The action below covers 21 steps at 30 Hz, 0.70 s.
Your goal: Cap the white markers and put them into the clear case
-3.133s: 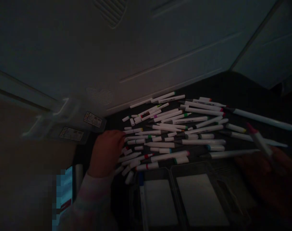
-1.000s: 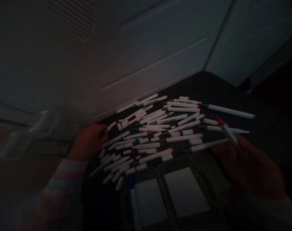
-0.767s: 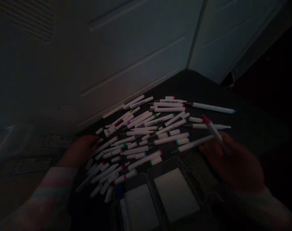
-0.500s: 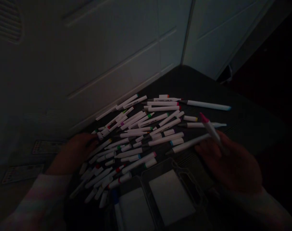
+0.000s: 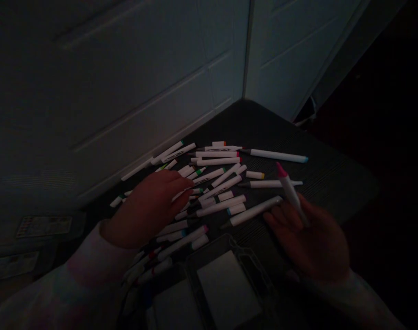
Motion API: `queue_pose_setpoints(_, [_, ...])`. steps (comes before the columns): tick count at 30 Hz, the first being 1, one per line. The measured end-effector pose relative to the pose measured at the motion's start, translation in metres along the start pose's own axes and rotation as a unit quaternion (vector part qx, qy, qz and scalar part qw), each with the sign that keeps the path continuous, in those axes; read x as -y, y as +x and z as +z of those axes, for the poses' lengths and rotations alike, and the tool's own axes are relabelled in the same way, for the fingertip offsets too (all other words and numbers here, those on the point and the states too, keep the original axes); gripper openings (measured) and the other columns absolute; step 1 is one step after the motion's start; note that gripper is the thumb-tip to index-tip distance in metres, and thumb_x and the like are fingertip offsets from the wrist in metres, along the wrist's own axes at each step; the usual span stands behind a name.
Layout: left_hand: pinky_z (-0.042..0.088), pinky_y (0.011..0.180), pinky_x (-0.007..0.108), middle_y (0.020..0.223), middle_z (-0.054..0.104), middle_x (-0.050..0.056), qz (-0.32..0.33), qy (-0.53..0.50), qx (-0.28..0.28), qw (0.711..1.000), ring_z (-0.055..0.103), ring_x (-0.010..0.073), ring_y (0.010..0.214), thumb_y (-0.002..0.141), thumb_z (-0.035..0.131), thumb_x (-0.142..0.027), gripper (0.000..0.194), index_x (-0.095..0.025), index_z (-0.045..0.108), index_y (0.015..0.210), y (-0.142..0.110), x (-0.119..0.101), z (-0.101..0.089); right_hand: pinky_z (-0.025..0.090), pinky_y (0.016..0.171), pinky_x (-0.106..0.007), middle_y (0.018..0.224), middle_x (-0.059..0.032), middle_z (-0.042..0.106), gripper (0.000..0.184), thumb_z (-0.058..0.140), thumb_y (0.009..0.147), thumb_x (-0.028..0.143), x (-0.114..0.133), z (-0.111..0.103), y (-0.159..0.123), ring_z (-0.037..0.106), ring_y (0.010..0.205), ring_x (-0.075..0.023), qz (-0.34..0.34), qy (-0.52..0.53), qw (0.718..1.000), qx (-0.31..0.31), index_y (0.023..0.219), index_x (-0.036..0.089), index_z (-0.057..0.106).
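Over mid-pile white markers point(image 5: 222, 205), seemingly the new focus, the left hand point(image 5: 153, 204) has swung, grip unclear; the right hand point(image 5: 312, 243) clasps a pink-tipped marker point(image 5: 291, 191).

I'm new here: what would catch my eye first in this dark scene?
Probably the white pens strewn over the dark surface, mid-picture. Next, the pink-tipped pen pointing up from the right hand, at the right. The left hand covers the pens' left part.

Tabletop corner point(image 5: 264, 126) passable (seemingly, dim light); markers point(image 5: 222, 206) block centre.
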<state>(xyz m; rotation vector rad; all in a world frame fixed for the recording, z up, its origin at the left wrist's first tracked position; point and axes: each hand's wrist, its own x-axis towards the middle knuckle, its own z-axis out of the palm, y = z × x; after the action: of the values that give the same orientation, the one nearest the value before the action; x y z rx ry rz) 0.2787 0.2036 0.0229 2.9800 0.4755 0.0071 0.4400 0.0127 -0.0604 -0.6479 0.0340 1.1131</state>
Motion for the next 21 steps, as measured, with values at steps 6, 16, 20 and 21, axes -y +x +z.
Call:
queue_pose_setpoints(6, [0.044,0.07,0.03,0.083,0.061,0.004,0.032,0.019,0.06,0.998,0.055,0.0167,0.079,0.084,0.046,-0.027,0.019,-0.019,0.063,0.089,0.031,-0.012,0.007,0.042,0.059,-0.026,0.05,0.004,0.026,0.025,0.05,0.079,0.028,0.002,0.001,-0.001,0.029,0.051,-0.0098,-0.002,0.036,0.999,-0.002,0.057,0.018,0.043])
queue_pose_setpoints(16, [0.044,0.063,0.028,0.071,0.058,0.002,0.04,-0.028,0.061,0.997,0.053,0.0149,0.069,0.085,0.045,-0.023,0.019,-0.019,0.06,0.073,0.004,-0.031,0.01,0.041,0.055,-0.027,0.048,0.0042,0.022,0.027,0.051,0.076,0.029,0.001,0.0,-0.002,0.026,0.049,-0.0102,0.001,0.05,0.997,-0.055,0.056,0.019,0.038])
queue_pose_setpoints(20, [0.046,0.064,0.024,0.076,0.06,0.0,-0.021,-0.057,0.024,0.998,0.056,0.0127,0.072,0.084,0.046,-0.022,0.014,-0.023,0.06,0.082,-0.037,-0.031,0.008,0.041,0.054,-0.027,0.047,0.0047,0.02,0.024,0.053,0.075,0.027,0.005,-0.003,-0.002,0.024,0.047,-0.0098,0.001,0.087,0.994,-0.071,0.056,0.019,0.04])
queue_pose_setpoints(21, [0.046,0.064,0.022,0.075,0.06,-0.001,-0.04,-0.065,0.022,0.997,0.056,0.0117,0.071,0.084,0.047,-0.023,0.012,-0.024,0.059,0.082,-0.048,-0.031,0.008,0.041,0.053,-0.026,0.048,0.0052,0.02,0.021,0.053,0.075,0.027,0.007,-0.005,-0.002,0.024,0.047,-0.0094,-0.01,0.096,0.992,-0.079,0.058,0.02,0.043])
